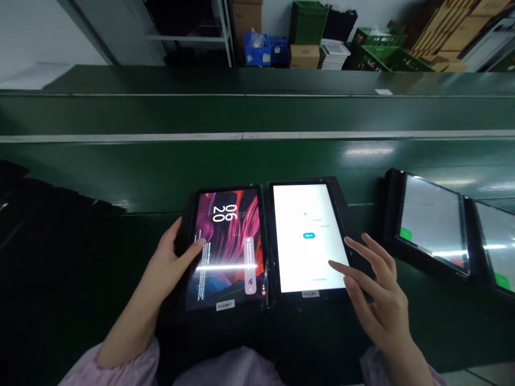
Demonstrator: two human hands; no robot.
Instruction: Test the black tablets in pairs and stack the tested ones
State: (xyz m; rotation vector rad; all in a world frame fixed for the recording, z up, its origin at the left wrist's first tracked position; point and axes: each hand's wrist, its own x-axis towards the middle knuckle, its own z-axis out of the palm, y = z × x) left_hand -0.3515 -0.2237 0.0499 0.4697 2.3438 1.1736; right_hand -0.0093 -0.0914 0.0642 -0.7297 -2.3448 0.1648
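Observation:
Two tablets lie side by side in front of me on dark supports. The left tablet (231, 249) is lit with a red and purple lock screen, its clock digits turned sideways. My left hand (171, 262) grips its left edge, thumb over the glass and the other fingers mostly hidden behind the edge. A white page with a blue sign-in button fills the right tablet (298, 257). Above that page's lower right side is my right hand (380, 295), fingers apart and index finger pointing at the glass; whether it touches I cannot tell. Both tablets carry a small white barcode label below the screen.
On the right stand a tilted tablet (432, 220) and another tablet (499, 241), both with green stickers. Dark folded material (52, 230) lies at the left. Behind the green bench (201, 161) are blue bins (257, 51), green crates (308, 24) and cardboard boxes (304, 56).

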